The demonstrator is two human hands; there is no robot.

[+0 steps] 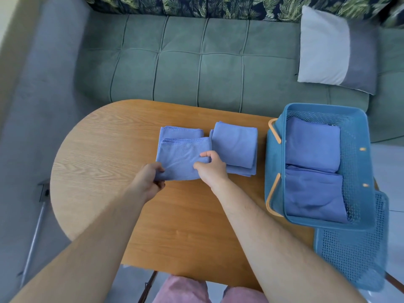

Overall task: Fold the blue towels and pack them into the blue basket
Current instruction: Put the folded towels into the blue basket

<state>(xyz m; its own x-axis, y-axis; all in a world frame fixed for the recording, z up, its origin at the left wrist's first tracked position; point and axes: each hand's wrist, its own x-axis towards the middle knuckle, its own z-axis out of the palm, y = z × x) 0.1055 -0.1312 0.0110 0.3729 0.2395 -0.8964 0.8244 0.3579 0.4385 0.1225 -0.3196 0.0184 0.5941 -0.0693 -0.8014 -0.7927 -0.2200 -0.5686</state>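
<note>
A folded blue towel (182,157) lies on the wooden table (105,149) at its middle. My left hand (148,179) pinches its near left corner. My right hand (211,168) grips its near right edge, fingers curled over the cloth. Just to the right sits a stack of folded blue towels (235,147). The blue basket (358,162) with orange handles stands at the table's right end. Two folded blue towels (312,169) lie inside it, one behind the other.
A second blue perforated basket (354,254) sits under the first, sticking out toward me over the table's right edge. A green sofa (196,62) with a white and grey pillow (334,51) runs behind the table. My knees show below the near edge.
</note>
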